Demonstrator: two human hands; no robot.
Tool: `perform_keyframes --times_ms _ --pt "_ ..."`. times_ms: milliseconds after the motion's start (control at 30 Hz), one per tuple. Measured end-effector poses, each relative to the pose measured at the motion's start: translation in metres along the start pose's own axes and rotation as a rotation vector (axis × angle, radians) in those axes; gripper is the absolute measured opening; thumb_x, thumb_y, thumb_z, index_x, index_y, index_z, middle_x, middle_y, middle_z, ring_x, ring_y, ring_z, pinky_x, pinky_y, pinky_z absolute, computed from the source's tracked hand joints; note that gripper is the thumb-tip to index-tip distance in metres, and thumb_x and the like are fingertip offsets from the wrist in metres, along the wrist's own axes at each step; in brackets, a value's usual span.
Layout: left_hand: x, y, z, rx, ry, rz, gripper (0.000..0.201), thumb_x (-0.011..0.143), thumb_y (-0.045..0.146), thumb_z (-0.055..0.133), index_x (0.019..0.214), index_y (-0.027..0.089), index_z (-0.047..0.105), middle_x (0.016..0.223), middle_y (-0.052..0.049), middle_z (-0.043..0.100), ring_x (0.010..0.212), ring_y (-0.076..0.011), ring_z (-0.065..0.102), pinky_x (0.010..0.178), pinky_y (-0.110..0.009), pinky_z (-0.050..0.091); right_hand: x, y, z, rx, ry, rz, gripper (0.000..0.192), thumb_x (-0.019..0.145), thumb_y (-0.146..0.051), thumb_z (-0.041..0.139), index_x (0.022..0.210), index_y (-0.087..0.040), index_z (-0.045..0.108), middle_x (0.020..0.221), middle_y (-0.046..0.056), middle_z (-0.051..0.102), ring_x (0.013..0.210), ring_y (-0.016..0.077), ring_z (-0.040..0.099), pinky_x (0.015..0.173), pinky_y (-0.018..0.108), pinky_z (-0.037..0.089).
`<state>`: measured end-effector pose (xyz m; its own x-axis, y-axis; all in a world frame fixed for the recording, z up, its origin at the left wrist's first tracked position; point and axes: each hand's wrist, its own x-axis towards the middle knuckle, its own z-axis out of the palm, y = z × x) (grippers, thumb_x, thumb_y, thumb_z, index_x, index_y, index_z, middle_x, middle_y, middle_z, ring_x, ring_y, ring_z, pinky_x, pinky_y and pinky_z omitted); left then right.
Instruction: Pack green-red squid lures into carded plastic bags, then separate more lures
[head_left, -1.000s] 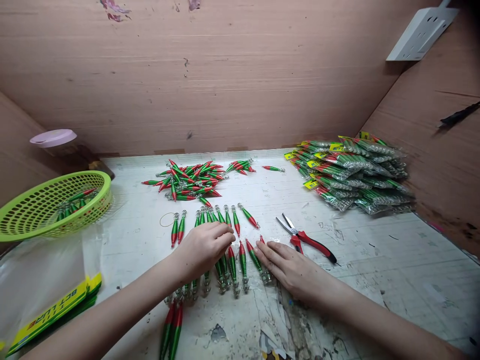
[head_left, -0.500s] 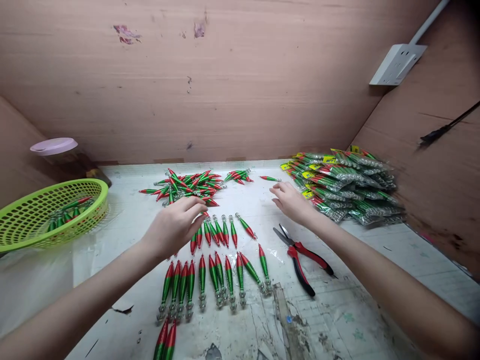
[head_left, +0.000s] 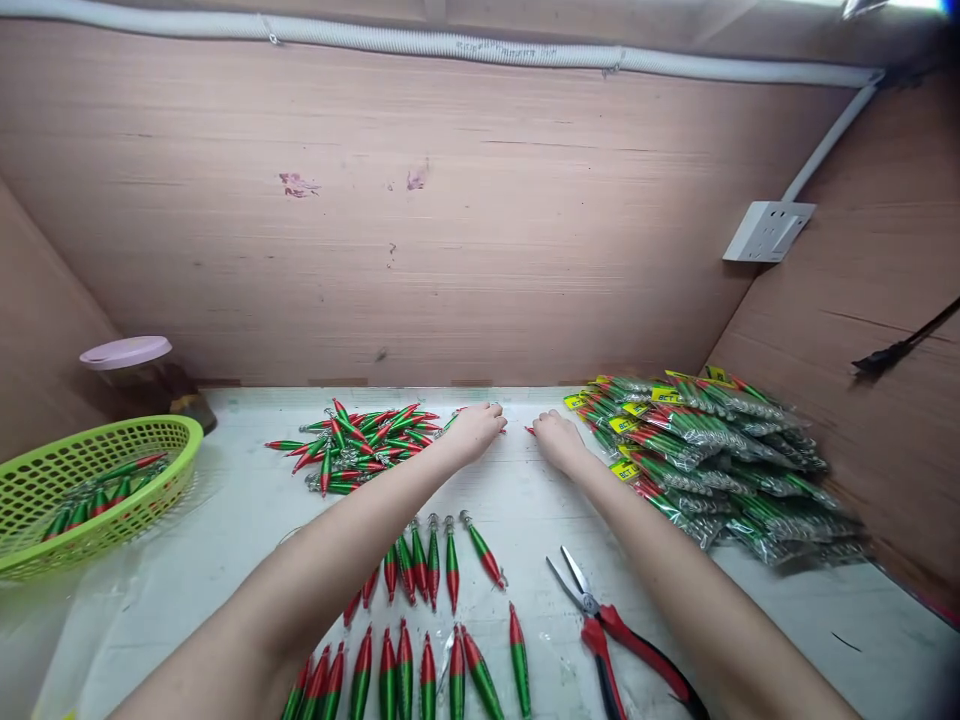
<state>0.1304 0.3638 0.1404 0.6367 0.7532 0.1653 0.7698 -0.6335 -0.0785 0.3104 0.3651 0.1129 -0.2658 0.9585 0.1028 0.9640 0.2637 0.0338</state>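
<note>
My left hand [head_left: 480, 432] reaches over a small cluster of red-and-green squid jigs [head_left: 448, 422] at the back of the table. Its fingers are bent, and whatever lies beneath them is hidden. Just to its right, my right hand [head_left: 559, 440] is closed over a single squid jig, whose red tip [head_left: 530, 430] pokes out at the left. A larger loose pile of squid jigs [head_left: 375, 440] lies left of my left hand. Nearer me, more squid jigs [head_left: 451, 570] are laid out in rows, partly covered by my left forearm.
Red-handled pliers [head_left: 589, 605] lie with jaws apart beside my right forearm. Bagged squid jigs [head_left: 697, 440] are heaped at the right. A green basket [head_left: 161, 430] holding jigs and a lidded jar [head_left: 127, 352] stand at the left. A socket [head_left: 769, 232] hangs on the wall.
My left hand has moved right and away from me, from the large pile's front to the small cluster. My right hand has come down over the lone jig. The view has tilted up.
</note>
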Motion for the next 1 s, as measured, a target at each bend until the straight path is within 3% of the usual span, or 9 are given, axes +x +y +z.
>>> perform_keyframes --times_ms 100,200,267,400,533,633,800,900,1000 --pt "0.013 -0.006 0.007 -0.11 -0.008 0.02 0.011 0.089 0.022 0.059 0.085 0.011 0.06 0.093 -0.006 0.059 0.094 -0.0197 0.056 0.085 -0.039 0.048 -0.01 0.004 0.0 0.078 0.028 0.022 0.018 0.092 -0.026 0.053 0.097 -0.011 0.061 0.103 0.008 0.06 0.102 0.0205 0.055 0.088 0.04 0.045" --pt "0.02 -0.015 0.011 -0.263 0.064 -0.016 0.016 0.088 0.026 0.061 0.082 0.011 0.06 0.089 -0.006 0.06 0.091 -0.0194 0.057 0.086 -0.04 0.047 -0.023 0.01 -0.001 0.214 0.093 0.061 0.013 0.09 -0.021 0.054 0.094 -0.011 0.059 0.1 0.008 0.059 0.099 0.0202 0.055 0.086 0.039 0.044" --pt "0.023 -0.023 0.014 -0.389 0.173 -0.095 0.018 0.089 0.029 0.06 0.084 0.012 0.06 0.09 -0.007 0.06 0.091 -0.0195 0.057 0.087 -0.04 0.047 -0.032 0.015 -0.002 0.35 0.139 0.084 0.009 0.085 -0.018 0.056 0.091 -0.011 0.057 0.095 0.007 0.058 0.091 0.0187 0.055 0.081 0.036 0.045" --pt "0.021 -0.038 0.019 -0.68 0.47 -0.377 0.023 0.093 0.033 0.053 0.102 0.012 0.058 0.098 -0.008 0.059 0.09 -0.0195 0.058 0.083 -0.039 0.049 -0.05 0.026 -0.002 0.718 0.171 0.121 0.011 0.074 -0.015 0.053 0.085 -0.015 0.05 0.075 0.001 0.056 0.066 0.0129 0.054 0.065 0.027 0.045" --pt "-0.001 -0.039 0.015 -0.968 0.629 -0.524 0.03 0.094 0.031 0.051 0.116 0.01 0.05 0.099 -0.009 0.059 0.087 -0.0192 0.06 0.076 -0.036 0.052 -0.073 0.025 -0.006 1.084 0.118 0.139 0.02 0.071 -0.03 0.049 0.086 -0.016 0.046 0.065 -0.002 0.051 0.054 0.0124 0.052 0.046 0.023 0.04" --pt "-0.028 -0.03 0.007 -1.115 0.622 -0.507 0.031 0.089 0.026 0.056 0.116 0.011 0.05 0.101 -0.01 0.059 0.086 -0.0194 0.061 0.077 -0.035 0.053 -0.088 0.017 -0.008 1.263 0.093 0.143 0.03 0.07 -0.043 0.052 0.082 -0.016 0.047 0.064 -0.001 0.05 0.055 0.0132 0.053 0.044 0.023 0.04" --pt "-0.055 -0.015 -0.011 -1.256 0.536 -0.437 0.029 0.067 0.015 0.073 0.093 0.015 0.06 0.084 -0.006 0.062 0.082 -0.0212 0.061 0.083 -0.035 0.05 -0.102 -0.006 -0.013 1.378 0.11 0.169 0.035 0.062 -0.044 0.064 0.077 -0.016 0.049 0.063 -0.002 0.05 0.05 0.0106 0.047 0.042 0.022 0.037" --pt "-0.064 -0.008 -0.027 -1.36 0.582 -0.475 0.029 0.074 0.018 0.067 0.1 0.014 0.054 0.09 -0.007 0.06 0.086 -0.0194 0.06 0.086 -0.035 0.049 -0.114 -0.02 -0.028 1.427 0.134 0.153 0.036 0.064 -0.043 0.067 0.079 -0.015 0.05 0.066 0.0 0.051 0.055 0.0116 0.049 0.044 0.022 0.037" --pt "-0.093 0.015 -0.042 -1.526 0.511 -0.498 0.032 0.08 0.025 0.065 0.106 0.013 0.049 0.093 -0.008 0.058 0.084 -0.0183 0.061 0.083 -0.036 0.051 -0.14 -0.036 -0.051 1.493 0.141 0.112 0.036 0.07 -0.044 0.068 0.083 -0.014 0.053 0.074 0.001 0.052 0.06 0.0111 0.05 0.05 0.023 0.04"
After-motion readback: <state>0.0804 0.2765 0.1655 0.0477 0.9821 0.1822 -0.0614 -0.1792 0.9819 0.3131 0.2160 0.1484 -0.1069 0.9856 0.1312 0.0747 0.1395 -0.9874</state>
